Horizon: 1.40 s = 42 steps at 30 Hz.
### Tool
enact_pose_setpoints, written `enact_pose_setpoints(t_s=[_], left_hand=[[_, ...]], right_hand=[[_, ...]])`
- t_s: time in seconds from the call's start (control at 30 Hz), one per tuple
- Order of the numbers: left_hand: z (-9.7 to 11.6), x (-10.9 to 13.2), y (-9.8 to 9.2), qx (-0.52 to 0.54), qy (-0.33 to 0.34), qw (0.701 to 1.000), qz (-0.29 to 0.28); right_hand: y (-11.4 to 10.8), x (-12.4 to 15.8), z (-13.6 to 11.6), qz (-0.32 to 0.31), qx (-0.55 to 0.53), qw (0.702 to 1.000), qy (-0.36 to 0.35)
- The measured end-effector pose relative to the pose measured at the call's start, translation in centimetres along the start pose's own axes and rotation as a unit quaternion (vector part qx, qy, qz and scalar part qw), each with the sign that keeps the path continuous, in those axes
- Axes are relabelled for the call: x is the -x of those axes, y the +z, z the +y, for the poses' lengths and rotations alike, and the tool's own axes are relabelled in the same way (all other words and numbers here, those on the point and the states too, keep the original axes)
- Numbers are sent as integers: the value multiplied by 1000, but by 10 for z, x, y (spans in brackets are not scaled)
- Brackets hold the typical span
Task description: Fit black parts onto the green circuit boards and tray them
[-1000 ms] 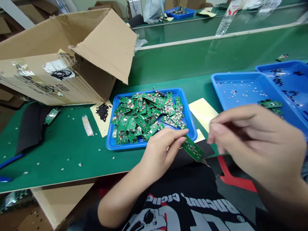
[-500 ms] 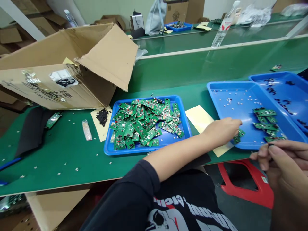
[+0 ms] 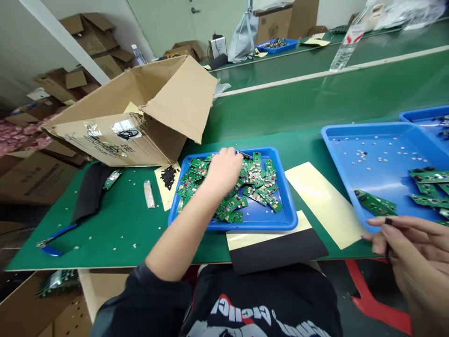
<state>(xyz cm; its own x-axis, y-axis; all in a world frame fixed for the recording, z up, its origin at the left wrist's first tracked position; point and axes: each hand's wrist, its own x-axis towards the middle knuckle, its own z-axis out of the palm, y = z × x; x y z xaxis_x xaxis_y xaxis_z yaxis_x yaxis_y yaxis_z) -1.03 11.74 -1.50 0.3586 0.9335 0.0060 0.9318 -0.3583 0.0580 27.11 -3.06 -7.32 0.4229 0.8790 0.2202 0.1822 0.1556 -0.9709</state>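
My left hand (image 3: 225, 169) is over a blue tray (image 3: 293, 217) heaped with green circuit boards (image 3: 228, 208). Its fingers curl down among the boards, and their tips, with anything in them, are hidden. At the right edge, my right hand (image 3: 409, 248) pinches a small black piece (image 3: 388, 221) between thumb and forefinger. That hand is in front of the near side of a second blue tray (image 3: 333, 159), where more circuit boards (image 3: 375, 202) and scattered white bits lie.
An open cardboard box (image 3: 105, 145) stands at the back left. Black strips (image 3: 168, 177) lie on yellow paper near a small clear packet (image 3: 149, 194). Blue-handled cutters (image 3: 52, 241) are at the left. Yellow sheets (image 3: 319, 201) and a black sheet (image 3: 277, 252) overlap the front edge.
My left hand has moved left from the right-hand tray to the heap of boards. A board now lies in the right-hand tray's near left corner. The view has shifted left.
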Motion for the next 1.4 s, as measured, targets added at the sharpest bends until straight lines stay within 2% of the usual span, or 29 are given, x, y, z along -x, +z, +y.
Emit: enact_pose_setpoints(t_s=[0.07, 0.13, 0.23, 0.37, 0.43, 0.5, 0.63, 0.77, 0.83, 1.0, 1.13, 1.3, 1.4], left_hand=[[-28, 0, 5, -1, -23, 1000, -6], [-43, -3, 10, 12, -32, 999, -1], [-52, -7, 11, 50, -43, 997, 36], [-53, 4, -3, 127, -82, 981, 123], [-48, 18, -9, 174, -84, 971, 138], [-38, 35, -12, 259, -67, 955, 131], [-11, 67, -7, 452, -59, 884, 105], [8, 84, 3, 461, -58, 878, 118], [14, 89, 7, 495, -46, 860, 110], [23, 96, 12, 659, -46, 744, 98], [33, 98, 15, 727, -93, 677, 62], [43, 102, 17, 747, -113, 654, 40], [46, 105, 14, 750, -117, 651, 22]], right_hand=[[12, -2, 1, -6, 0, 1000, 17], [26, -4, 0, -31, -2, 999, 12], [45, -5, -3, -85, -10, 996, -23], [58, -5, 0, -104, -6, 994, -41], [62, -5, 2, -123, 6, 991, -46], [65, -3, 1, -144, 26, 988, -54], [74, 3, -10, -192, 69, 974, -100], [79, 8, -26, -216, 110, 958, -156], [80, 8, -33, -232, 133, 946, -185], [84, 6, -47, -262, 156, 925, -228], [87, 6, -53, -296, 173, 907, -246], [83, 5, -52, -281, 162, 908, -265], [80, 2, -55, -300, 192, 884, -303]])
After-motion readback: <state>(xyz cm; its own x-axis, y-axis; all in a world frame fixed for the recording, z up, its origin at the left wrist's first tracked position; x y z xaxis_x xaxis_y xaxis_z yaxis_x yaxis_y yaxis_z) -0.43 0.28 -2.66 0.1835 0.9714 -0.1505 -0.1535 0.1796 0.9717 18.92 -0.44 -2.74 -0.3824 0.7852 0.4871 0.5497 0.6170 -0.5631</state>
